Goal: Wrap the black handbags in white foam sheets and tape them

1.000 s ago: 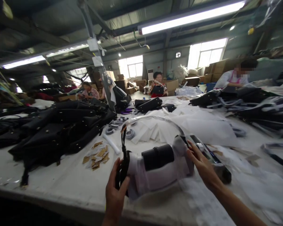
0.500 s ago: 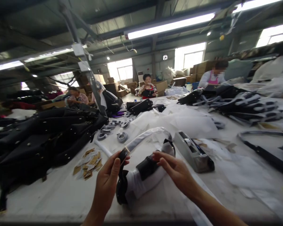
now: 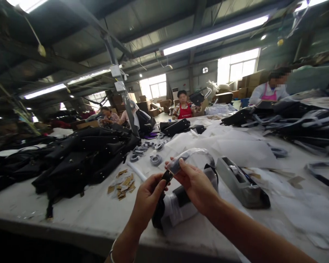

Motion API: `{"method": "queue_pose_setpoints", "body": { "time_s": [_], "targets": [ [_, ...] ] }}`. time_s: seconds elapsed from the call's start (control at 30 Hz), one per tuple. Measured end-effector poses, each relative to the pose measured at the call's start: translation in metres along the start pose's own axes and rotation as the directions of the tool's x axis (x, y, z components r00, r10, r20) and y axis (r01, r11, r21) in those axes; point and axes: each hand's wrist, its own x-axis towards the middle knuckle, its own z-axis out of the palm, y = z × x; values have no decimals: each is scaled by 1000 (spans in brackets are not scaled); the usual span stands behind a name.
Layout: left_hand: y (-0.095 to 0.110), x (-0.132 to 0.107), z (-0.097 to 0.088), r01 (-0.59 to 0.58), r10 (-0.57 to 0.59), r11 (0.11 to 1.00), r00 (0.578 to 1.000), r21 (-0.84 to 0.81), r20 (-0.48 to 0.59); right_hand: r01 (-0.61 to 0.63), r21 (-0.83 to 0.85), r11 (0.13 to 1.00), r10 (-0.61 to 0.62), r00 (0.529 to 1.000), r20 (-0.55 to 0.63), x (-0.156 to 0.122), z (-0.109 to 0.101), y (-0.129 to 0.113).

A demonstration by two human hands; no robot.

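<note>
A black handbag partly wrapped in white paper (image 3: 178,210) lies on the white table (image 3: 79,215) in front of me. Its strap (image 3: 192,155), covered in clear wrap, arches up from the bag. My left hand (image 3: 149,199) pinches the black end of the strap just above the bag. My right hand (image 3: 193,182) is closed on the wrapped part of the strap right next to it, thumb and fingers pressed on the film.
A grey tape dispenser (image 3: 242,182) stands right of the bag. A heap of black bags (image 3: 79,157) fills the left. Tape rolls (image 3: 155,159), paper tags (image 3: 123,182), white paper sheets (image 3: 235,146) and more black bags (image 3: 290,120) lie beyond. Other people work at the far side.
My left hand lifted the strap end from the bag's side. My right hand left the bag's right end and came over to grip the wrapped strap beside the left hand.
</note>
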Motion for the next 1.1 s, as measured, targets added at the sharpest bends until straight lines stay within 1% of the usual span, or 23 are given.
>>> {"method": "queue_pose_setpoints", "body": {
  "time_s": [0.07, 0.17, 0.3, 0.43, 0.53, 0.6, 0.63, 0.7, 0.8, 0.87, 1.0, 1.1],
  "targets": [
    [-1, -1, -1, -7, 7, 1000, 1000, 2, 17, 31, 17, 999, -30, 999, -45, -3, 1, -1],
    [1, -3, 1, -4, 5, 1000, 1000, -22, 25, 53, -7, 999, -54, 997, -59, -10, 3, 0],
    [8, -6, 6, 3, -2, 998, 1000, -58, 15, 13, -114, 993, -14, 1000, -4, -21, 6, 5],
    [8, -9, 7, 0, -1, 994, 1000, -107, -5, 0, -238, 971, 10, 999, 42, -26, 4, 6],
    [7, -8, 5, -70, 66, 997, 995, -44, -73, -2, -303, 953, 15, 999, 38, -25, 0, 3],
    [9, -5, 2, -153, 157, 987, 980, 47, -119, -10, -311, 950, 23, 999, 39, -24, -1, 1],
    [11, -2, 0, -196, 207, 976, 971, 94, -120, -13, -305, 952, 28, 999, 46, -23, -1, 1],
    [17, 3, -4, -278, 295, 944, 953, 180, -73, -1, -273, 962, 24, 997, 79, -24, 0, 3],
    [29, 10, -9, -354, 356, 893, 933, 276, 44, 78, -267, 961, -36, 987, 158, -27, 2, 11],
    [37, 15, -12, -384, 373, 857, 923, 344, 101, 128, -279, 952, -73, 977, 200, -28, 3, 19],
    [52, 25, -16, -449, 385, 757, 893, 474, 231, 164, -327, 931, -96, 972, 213, -24, 1, 36],
    [60, 32, -18, -513, 385, 687, 858, 514, 341, 244, -433, 868, -161, 962, 220, -19, -1, 42]
  ]
}}
